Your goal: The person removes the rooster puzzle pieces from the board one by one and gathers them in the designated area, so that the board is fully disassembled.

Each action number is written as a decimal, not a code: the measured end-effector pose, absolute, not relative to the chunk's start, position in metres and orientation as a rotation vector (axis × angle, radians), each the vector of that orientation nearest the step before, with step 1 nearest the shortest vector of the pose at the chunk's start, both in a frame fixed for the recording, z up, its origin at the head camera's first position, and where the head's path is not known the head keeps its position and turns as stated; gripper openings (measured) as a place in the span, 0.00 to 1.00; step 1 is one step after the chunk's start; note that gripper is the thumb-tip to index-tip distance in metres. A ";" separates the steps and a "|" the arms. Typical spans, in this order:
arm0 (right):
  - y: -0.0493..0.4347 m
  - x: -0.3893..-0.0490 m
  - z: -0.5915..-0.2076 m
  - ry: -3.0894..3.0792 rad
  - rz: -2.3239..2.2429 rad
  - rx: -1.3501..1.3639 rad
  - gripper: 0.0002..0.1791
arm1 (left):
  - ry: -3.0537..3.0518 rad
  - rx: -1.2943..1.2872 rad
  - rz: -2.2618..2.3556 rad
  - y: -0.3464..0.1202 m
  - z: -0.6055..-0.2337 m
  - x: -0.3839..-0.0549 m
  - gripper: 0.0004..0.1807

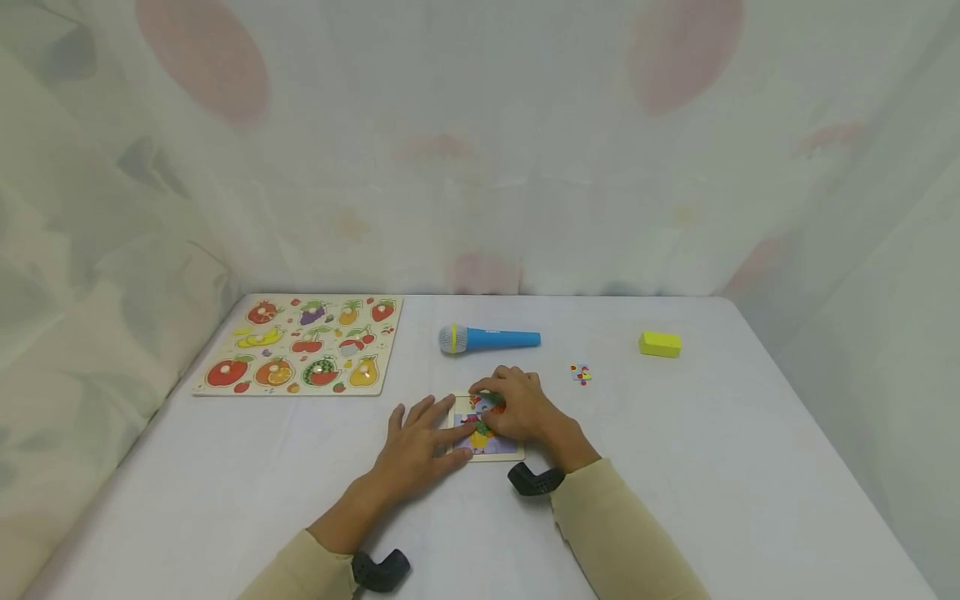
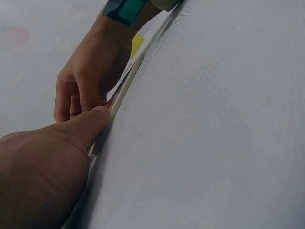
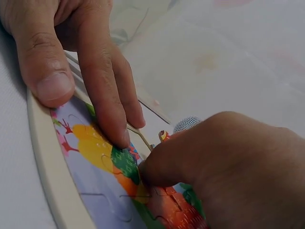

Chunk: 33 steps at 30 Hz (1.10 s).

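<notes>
A small jigsaw puzzle (image 1: 504, 447) in a pale wooden frame lies on the white table, with a yellow, green and red bird picture. My left hand (image 1: 412, 454) comes at it from the left with fingers spread and fairly straight. Its index fingertip presses on the green patch, and the thumb (image 3: 53, 88) rests at the frame's near edge. Over the far right part, my right hand (image 1: 525, 408) has curled fingers and pinches a puzzle piece (image 3: 163, 136), whose red and yellow edge stands up past the thumb. The hand hides most of that piece and the puzzle's upper right.
One loose puzzle piece (image 1: 581, 373) lies right of the right hand. A blue toy microphone (image 1: 498, 339) lies behind the puzzle. Farther right sits a yellow block (image 1: 660, 344). At the back left is a fruit peg board (image 1: 335, 329). Patterned curtains (image 1: 480, 167) enclose the table.
</notes>
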State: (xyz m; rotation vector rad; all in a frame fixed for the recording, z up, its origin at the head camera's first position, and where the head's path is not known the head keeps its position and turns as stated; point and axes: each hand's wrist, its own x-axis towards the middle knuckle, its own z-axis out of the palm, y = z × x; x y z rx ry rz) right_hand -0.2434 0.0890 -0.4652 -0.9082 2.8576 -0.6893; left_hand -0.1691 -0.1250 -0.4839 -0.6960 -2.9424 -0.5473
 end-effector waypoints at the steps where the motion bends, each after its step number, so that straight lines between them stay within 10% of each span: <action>1: 0.089 -0.243 -0.465 2.866 -0.695 -0.916 0.20 | -2.942 -0.697 -0.544 -0.125 -0.484 -0.169 0.24; 33: 0.088 -0.241 -0.468 2.860 -0.711 -1.078 0.22 | -2.936 -0.706 -0.536 -0.125 -0.483 -0.168 0.24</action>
